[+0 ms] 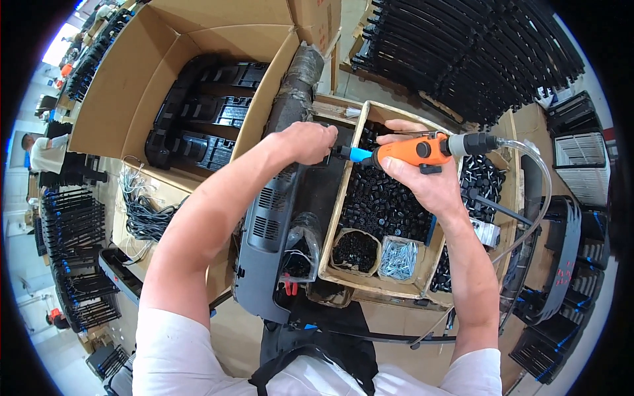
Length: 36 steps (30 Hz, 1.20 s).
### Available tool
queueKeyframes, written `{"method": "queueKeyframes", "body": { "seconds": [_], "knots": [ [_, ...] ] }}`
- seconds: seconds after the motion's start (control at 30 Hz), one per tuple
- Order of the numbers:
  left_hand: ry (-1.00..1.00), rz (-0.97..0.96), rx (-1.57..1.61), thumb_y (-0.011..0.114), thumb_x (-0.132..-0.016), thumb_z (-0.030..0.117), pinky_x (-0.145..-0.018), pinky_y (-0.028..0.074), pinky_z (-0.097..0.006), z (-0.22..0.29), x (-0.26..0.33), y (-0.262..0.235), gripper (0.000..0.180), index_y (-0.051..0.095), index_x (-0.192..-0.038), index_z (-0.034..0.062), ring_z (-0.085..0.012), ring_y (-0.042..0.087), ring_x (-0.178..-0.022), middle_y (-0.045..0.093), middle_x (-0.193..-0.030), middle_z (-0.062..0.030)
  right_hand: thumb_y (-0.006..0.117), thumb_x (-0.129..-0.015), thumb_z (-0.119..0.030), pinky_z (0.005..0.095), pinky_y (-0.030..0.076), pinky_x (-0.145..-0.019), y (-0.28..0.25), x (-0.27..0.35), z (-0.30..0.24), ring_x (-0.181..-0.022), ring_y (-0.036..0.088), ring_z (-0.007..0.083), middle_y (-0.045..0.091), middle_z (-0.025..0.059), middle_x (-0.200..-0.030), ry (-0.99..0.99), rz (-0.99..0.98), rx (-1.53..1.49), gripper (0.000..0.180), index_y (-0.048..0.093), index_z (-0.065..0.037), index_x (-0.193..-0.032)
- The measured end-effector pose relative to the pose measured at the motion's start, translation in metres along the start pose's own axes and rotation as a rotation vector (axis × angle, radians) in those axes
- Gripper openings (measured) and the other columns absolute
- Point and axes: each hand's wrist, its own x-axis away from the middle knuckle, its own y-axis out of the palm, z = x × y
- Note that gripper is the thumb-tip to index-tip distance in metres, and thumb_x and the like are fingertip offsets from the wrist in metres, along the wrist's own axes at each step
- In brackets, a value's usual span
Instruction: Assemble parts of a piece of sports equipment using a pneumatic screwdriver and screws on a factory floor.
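My right hand [426,178] is wrapped round an orange air screwdriver [413,152] with a blue collar, its nose pointing left. A clear hose [538,158] leads from its back end. My left hand [314,143] is closed at the driver's tip, fingers curled round a small dark part that they mostly hide. Below that hand a long dark grey plastic housing [267,254] with vent slots lies lengthwise on the bench. A roll wrapped in worn plastic film [302,82] sits at its far end. A plastic bag [304,241] with black pieces is beside the housing.
Right of the housing, a wooden tray [337,228] holds black caps [383,198], a tub of small black parts [354,251] and silver screws [398,257]. Left stands a cardboard box [122,99] of black plastic shells [205,152], near bundled black cables [148,214]. Black frames [462,53] are stacked behind.
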Motion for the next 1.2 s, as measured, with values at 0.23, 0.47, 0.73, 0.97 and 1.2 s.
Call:
{"method": "queueKeyframes", "body": {
  "seconds": [0.23,0.47,0.73,0.97,1.2],
  "knots": [
    [-0.001,-0.272,0.014,0.064,-0.098,0.021,-0.089,0.055,-0.051,-0.006,-0.025,-0.015,0.025,0.065,-0.118,0.0066,-0.0394,0.073,-0.104,0.076,-0.102,-0.0193,0.084,-0.087,-0.013,0.0371,0.059,-0.102,-0.014,0.013,0.012,-0.109,0.073,0.0179,0.077,0.0115,-0.120,0.042,0.012,-0.057,0.057,0.065,-0.003,-0.139],
    [0.023,-0.019,0.051,0.064,-0.100,0.022,-0.087,0.054,-0.054,-0.002,0.001,0.000,0.024,0.062,-0.120,0.0082,-0.0415,0.072,-0.100,0.075,-0.097,-0.0185,0.085,-0.085,-0.021,0.0396,0.061,-0.100,-0.027,0.015,0.024,-0.111,0.073,0.0224,0.076,0.0171,-0.122,-0.002,0.051,-0.044,0.062,0.064,0.001,-0.140],
    [0.009,0.057,0.196,0.061,-0.105,0.023,-0.080,0.055,-0.049,-0.014,0.008,0.008,0.024,0.060,-0.122,0.0070,-0.0354,0.072,-0.089,0.072,-0.092,-0.0152,0.086,-0.088,-0.019,0.0383,0.058,-0.105,-0.019,0.003,0.011,-0.113,0.072,0.0194,0.076,0.0128,-0.124,0.025,0.019,-0.095,0.058,0.065,-0.003,-0.139],
    [-0.403,0.423,2.066,0.062,-0.111,0.032,-0.048,0.026,-0.020,0.028,0.074,0.043,0.021,0.053,-0.104,0.0146,-0.0036,0.037,-0.059,0.048,-0.078,0.0070,0.083,-0.088,-0.016,0.0373,0.056,-0.105,-0.005,-0.016,-0.002,-0.114,0.071,0.0198,0.076,0.0132,-0.126,0.021,-0.004,0.023,0.058,0.062,-0.002,-0.140],
    [-0.463,0.554,2.558,0.057,-0.114,0.026,-0.058,0.041,-0.023,0.071,0.085,0.093,0.020,0.061,-0.121,0.0075,-0.0089,0.048,-0.066,0.064,-0.091,-0.0012,0.083,-0.087,-0.008,0.0408,0.056,-0.106,0.030,-0.011,-0.014,-0.118,0.071,0.0248,0.072,0.0199,-0.132,-0.009,-0.043,0.016,0.065,0.055,0.001,-0.145]
  ]
}}
